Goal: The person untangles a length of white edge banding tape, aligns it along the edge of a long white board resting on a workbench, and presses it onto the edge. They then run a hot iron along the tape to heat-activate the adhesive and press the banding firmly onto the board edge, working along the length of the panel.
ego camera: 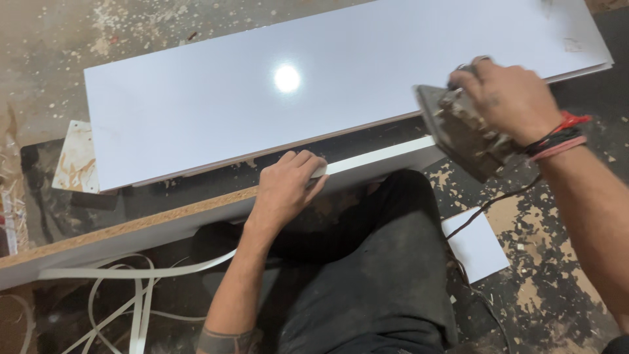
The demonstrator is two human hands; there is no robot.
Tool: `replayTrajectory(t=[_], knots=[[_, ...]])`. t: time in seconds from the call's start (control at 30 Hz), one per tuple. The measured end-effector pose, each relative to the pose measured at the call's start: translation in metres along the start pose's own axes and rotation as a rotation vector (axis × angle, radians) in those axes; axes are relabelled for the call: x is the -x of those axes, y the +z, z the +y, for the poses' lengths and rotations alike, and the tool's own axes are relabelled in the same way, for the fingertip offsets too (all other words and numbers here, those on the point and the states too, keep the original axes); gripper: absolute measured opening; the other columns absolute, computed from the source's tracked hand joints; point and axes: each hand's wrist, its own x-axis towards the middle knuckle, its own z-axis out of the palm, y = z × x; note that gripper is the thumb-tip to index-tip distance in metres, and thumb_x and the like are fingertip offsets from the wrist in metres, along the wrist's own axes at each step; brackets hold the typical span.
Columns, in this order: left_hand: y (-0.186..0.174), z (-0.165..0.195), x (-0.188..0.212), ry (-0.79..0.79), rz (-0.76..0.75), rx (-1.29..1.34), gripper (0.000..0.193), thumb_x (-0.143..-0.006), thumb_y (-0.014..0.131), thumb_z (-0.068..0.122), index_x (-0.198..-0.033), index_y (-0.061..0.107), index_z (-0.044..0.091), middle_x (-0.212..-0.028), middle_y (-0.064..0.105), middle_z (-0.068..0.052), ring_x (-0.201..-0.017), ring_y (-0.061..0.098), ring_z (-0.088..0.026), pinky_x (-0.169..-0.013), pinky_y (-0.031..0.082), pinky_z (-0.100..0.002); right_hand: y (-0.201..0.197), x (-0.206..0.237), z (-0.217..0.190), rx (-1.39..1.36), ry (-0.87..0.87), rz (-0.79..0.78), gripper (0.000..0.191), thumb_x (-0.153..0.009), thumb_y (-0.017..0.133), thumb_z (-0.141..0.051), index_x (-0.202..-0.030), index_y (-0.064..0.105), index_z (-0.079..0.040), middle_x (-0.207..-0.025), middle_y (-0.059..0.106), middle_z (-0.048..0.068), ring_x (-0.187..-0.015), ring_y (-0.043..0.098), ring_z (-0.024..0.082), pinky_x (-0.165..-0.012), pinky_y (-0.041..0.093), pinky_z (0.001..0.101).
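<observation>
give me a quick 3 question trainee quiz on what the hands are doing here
1. True or false: the left hand presses white edge strip onto the edge of the standing board.
2. What does the right hand hold? A) a hammer B) a corded clothes iron C) a paintbrush
3. Fill in: loose strip coils lie on the ____, below the bare chipboard edge.

Key: 1 true. 2 B; the iron is lifted off the board, soleplate tilted towards the camera. 3 floor. The large white panel lies flat behind the board.
</observation>
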Motion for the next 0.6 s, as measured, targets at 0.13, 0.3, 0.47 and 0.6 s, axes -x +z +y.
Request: replayTrajectory(t=[0.13, 0.3, 0.47, 0.6], knots=[[-0.006, 0.001, 0.003, 0.001, -0.014, -0.009, 0.017, -0.090, 0.075, 0.026, -0.101, 0.070, 0.014, -0.094, 0.067, 0.000, -0.087, 0.065, -0.023, -0.070, 0.056, -0.038, -0.001, -0.004, 0.034, 0.094, -0.010, 0.161, 0.049, -0.117, 0.049, -0.050, -0.111, 0.073, -0.007, -0.090, 0.072, 0.025, -0.086, 0.067, 0.048, -0.077, 0.051, 0.0565], [-0.028, 0.018, -0.003, 0.036, 0.059, 0.106, 0.019, -0.093, 0.073, 0.024, -0.106, 0.069, 0.010, -0.101, 0.070, -0.003, -0.089, 0.070, -0.024, -0.068, 0.056, -0.037, 0.007, -0.007, 0.049, 0.070, -0.017, 0.177, 0.054, -0.117, 0.048, -0.050, -0.109, 0.070, -0.002, -0.088, 0.071, 0.026, -0.084, 0.066, 0.050, -0.076, 0.051, 0.0575], [-0.044, 0.069, -0.025, 0.110, 0.140, 0.269, 0.023, -0.098, 0.072, 0.026, -0.113, 0.070, 0.009, -0.098, 0.070, -0.005, -0.078, 0.071, -0.021, -0.064, 0.056, -0.035, 0.008, -0.008, 0.050, 0.052, -0.030, 0.158, 0.053, -0.117, 0.047, -0.050, -0.112, 0.072, -0.004, -0.087, 0.071, 0.026, -0.084, 0.066, 0.049, -0.077, 0.051, 0.0575], [-0.043, 0.090, -0.042, 0.125, 0.140, 0.228, 0.024, -0.100, 0.072, 0.026, -0.114, 0.070, 0.007, -0.095, 0.069, -0.005, -0.072, 0.069, -0.018, -0.060, 0.056, -0.032, 0.008, -0.008, 0.051, 0.076, -0.046, 0.168, 0.053, -0.118, 0.047, -0.050, -0.114, 0.072, -0.003, -0.087, 0.071, 0.025, -0.083, 0.066, 0.049, -0.076, 0.051, 0.0572]])
